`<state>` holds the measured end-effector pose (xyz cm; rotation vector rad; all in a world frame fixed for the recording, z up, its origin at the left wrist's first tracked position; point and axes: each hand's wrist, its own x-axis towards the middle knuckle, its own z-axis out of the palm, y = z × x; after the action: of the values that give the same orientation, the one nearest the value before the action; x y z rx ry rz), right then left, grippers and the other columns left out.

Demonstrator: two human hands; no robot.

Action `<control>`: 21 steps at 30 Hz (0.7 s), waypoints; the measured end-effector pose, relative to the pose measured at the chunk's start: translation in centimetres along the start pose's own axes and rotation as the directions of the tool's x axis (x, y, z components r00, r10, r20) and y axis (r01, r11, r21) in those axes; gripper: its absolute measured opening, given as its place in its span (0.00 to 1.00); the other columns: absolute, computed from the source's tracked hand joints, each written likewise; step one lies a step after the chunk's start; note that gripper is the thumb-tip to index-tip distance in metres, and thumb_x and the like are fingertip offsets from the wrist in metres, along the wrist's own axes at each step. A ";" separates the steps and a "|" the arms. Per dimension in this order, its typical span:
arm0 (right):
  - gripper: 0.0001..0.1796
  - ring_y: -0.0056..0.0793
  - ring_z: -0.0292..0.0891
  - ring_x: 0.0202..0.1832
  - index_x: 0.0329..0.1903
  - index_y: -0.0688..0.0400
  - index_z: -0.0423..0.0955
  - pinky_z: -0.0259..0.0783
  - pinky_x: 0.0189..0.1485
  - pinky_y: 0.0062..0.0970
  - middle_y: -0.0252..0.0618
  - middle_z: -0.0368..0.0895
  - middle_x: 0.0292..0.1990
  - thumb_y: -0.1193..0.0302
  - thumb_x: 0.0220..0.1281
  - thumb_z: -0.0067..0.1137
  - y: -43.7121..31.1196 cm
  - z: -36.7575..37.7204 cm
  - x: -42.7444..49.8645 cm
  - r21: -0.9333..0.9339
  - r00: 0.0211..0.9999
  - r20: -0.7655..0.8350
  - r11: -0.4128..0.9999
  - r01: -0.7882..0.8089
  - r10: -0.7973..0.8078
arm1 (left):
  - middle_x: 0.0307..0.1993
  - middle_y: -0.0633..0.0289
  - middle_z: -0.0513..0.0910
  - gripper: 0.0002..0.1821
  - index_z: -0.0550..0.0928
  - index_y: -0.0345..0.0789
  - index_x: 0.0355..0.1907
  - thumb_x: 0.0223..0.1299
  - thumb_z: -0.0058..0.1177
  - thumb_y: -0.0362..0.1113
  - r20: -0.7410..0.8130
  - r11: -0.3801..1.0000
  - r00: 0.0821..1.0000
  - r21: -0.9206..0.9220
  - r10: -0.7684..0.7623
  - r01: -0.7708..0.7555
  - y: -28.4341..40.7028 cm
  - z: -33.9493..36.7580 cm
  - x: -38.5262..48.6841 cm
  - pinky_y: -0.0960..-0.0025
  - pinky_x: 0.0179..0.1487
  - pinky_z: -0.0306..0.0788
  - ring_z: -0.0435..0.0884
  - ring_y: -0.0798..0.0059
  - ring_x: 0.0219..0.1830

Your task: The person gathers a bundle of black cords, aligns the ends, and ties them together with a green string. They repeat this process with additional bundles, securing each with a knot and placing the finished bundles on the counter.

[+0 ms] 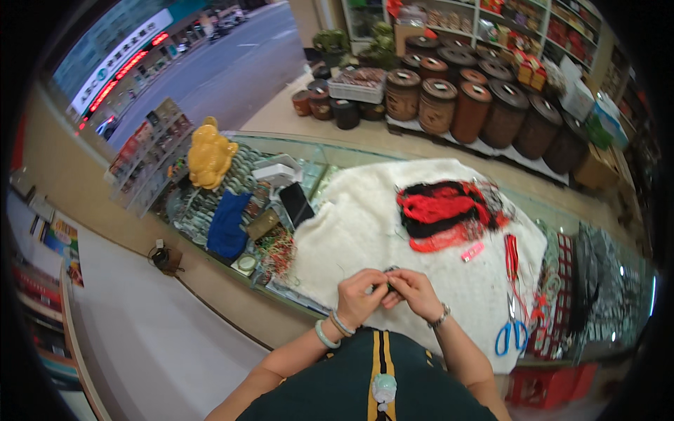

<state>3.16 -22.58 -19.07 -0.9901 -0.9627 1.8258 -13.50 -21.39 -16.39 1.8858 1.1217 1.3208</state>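
My left hand [359, 296] and my right hand [419, 294] meet over the near edge of a white fleece cloth [347, 226]. Between their fingertips they pinch a small dark item [390, 286]; fingers cover most of it, so its kind cannot be made out. Past my hands lie bundled red and black cords [445, 210]. A small pink packet [473, 252] rests just in front of that bundle. To the right, blue-handled scissors [511, 334] lie with their blades pointing away from me, near a hank of red cord [511, 258].
The cloth covers a glass display counter [274, 141]. On its left stand a yellow figurine [209, 155], rows of bangles, a blue cloth [229, 223], a dark phone [296, 204] and tangled coloured cords [275, 251]. Jewellery trays [553, 294] fill the right end. Lidded barrels [438, 105] stand beyond.
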 end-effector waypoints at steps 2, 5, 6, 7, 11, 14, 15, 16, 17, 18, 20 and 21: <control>0.13 0.29 0.84 0.34 0.50 0.68 0.71 0.82 0.34 0.24 0.43 0.82 0.37 0.70 0.75 0.46 -0.3 -0.3 0.0 0.006 1.000 -0.001 1.000 -0.026 0.026 | 0.31 0.54 0.85 0.06 0.82 0.28 0.29 0.46 0.62 0.20 0.000 1.000 1.000 0.007 0.002 -0.002 -0.2 0.1 -0.1 0.70 0.39 0.78 0.85 0.65 0.34; 0.12 0.29 0.84 0.33 0.48 0.68 0.71 0.82 0.34 0.24 0.43 0.82 0.34 0.70 0.74 0.48 -0.7 -0.6 -0.2 -0.016 1.000 0.015 1.000 -0.007 0.007 | 0.33 0.55 0.85 0.06 0.83 0.28 0.32 0.48 0.62 0.19 0.005 0.999 0.999 -0.022 -0.050 0.050 -0.4 0.3 -0.4 0.73 0.40 0.77 0.84 0.70 0.34; 0.11 0.27 0.84 0.32 0.46 0.68 0.71 0.81 0.32 0.23 0.43 0.83 0.34 0.71 0.73 0.49 -0.8 -0.5 -0.3 0.008 1.000 0.005 1.000 0.015 -0.015 | 0.33 0.55 0.85 0.06 0.83 0.27 0.32 0.49 0.62 0.19 0.011 0.997 0.998 -0.044 -0.065 0.066 -0.4 0.3 -0.5 0.72 0.39 0.78 0.84 0.70 0.34; 0.10 0.26 0.84 0.32 0.45 0.67 0.71 0.81 0.32 0.23 0.42 0.83 0.33 0.71 0.73 0.48 -1.0 -0.4 -0.5 -0.017 1.000 -0.013 1.000 0.002 -0.002 | 0.33 0.55 0.84 0.06 0.83 0.27 0.32 0.50 0.61 0.20 0.005 0.995 0.996 -0.045 -0.088 0.088 -0.4 0.4 -0.4 0.72 0.39 0.78 0.84 0.69 0.33; 0.09 0.22 0.83 0.30 0.42 0.66 0.71 0.79 0.29 0.21 0.39 0.82 0.28 0.71 0.70 0.51 -2.2 0.3 -0.7 -0.124 0.997 -0.045 0.990 0.060 -0.066 | 0.34 0.55 0.85 0.06 0.83 0.27 0.33 0.51 0.61 0.19 0.011 0.994 0.997 -0.079 -0.071 0.071 -0.3 0.6 -0.2 0.74 0.39 0.78 0.84 0.73 0.34; 0.08 0.28 0.82 0.28 0.37 0.64 0.73 0.77 0.29 0.25 0.41 0.82 0.28 0.71 0.64 0.55 -3.0 0.9 -1.1 -0.413 0.953 -0.128 0.888 0.202 -0.276 | 0.34 0.55 0.85 0.06 0.83 0.27 0.34 0.52 0.61 0.19 0.018 0.989 0.996 -0.117 -0.089 0.090 -0.3 0.8 -0.1 0.75 0.40 0.78 0.83 0.75 0.35; 0.07 0.32 0.81 0.27 0.35 0.63 0.73 0.76 0.30 0.27 0.41 0.82 0.29 0.72 0.61 0.56 -3.2 1.0 -1.2 -0.600 0.894 -0.108 0.746 0.290 -0.434 | 0.35 0.56 0.85 0.06 0.83 0.27 0.34 0.53 0.61 0.19 0.026 0.984 0.994 -0.138 -0.107 0.109 -0.4 0.9 -0.2 0.75 0.40 0.78 0.83 0.76 0.35; 0.06 0.35 0.80 0.27 0.33 0.63 0.73 0.76 0.30 0.29 0.42 0.82 0.31 0.72 0.58 0.57 -3.4 1.0 -1.4 -0.763 0.818 -0.054 0.552 0.336 -0.573 | 0.35 0.56 0.85 0.05 0.83 0.27 0.34 0.53 0.60 0.19 0.036 0.979 0.991 -0.156 -0.129 0.133 -0.5 1.0 -0.3 0.76 0.40 0.78 0.83 0.77 0.35; 0.06 0.35 0.80 0.26 0.32 0.62 0.74 0.75 0.30 0.30 0.41 0.82 0.34 0.72 0.56 0.58 -3.5 0.9 -1.6 -0.824 0.775 -0.047 0.464 0.327 -0.630 | 0.35 0.57 0.85 0.05 0.83 0.26 0.35 0.54 0.60 0.19 0.048 0.965 0.985 -0.198 -0.166 0.172 -0.6 1.0 -0.4 0.76 0.41 0.77 0.83 0.77 0.36; 0.05 0.35 0.79 0.26 0.31 0.61 0.75 0.74 0.30 0.31 0.41 0.82 0.37 0.73 0.53 0.58 -3.4 0.7 -1.9 -0.881 0.731 -0.033 0.365 0.301 -0.682 | 0.36 0.57 0.84 0.05 0.83 0.26 0.36 0.55 0.59 0.19 0.063 0.948 0.977 -0.236 -0.206 0.215 -0.8 1.0 -0.5 0.77 0.41 0.77 0.82 0.78 0.36; 0.04 0.38 0.78 0.28 0.29 0.60 0.75 0.75 0.33 0.32 0.38 0.81 0.41 0.74 0.49 0.58 -3.2 0.0 -2.6 -0.933 0.692 -0.036 0.273 0.236 -0.721 | 0.37 0.58 0.84 0.05 0.82 0.26 0.37 0.57 0.58 0.19 0.120 0.890 0.948 -0.326 -0.296 0.319 -1.2 0.7 -0.8 0.77 0.42 0.77 0.82 0.79 0.37; 0.04 0.39 0.77 0.29 0.29 0.60 0.75 0.74 0.34 0.33 0.38 0.81 0.39 0.74 0.49 0.58 -3.1 -0.3 -2.8 -0.933 0.714 -0.021 0.270 0.237 -0.700 | 0.37 0.58 0.84 0.05 0.82 0.26 0.38 0.59 0.57 0.19 0.165 0.846 0.925 -0.374 -0.342 0.380 -1.4 0.5 -0.9 0.77 0.42 0.77 0.82 0.79 0.37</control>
<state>5.33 -23.92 -15.79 -1.4068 -1.7561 0.3571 -13.65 -21.50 -18.16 1.3419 1.0058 1.1303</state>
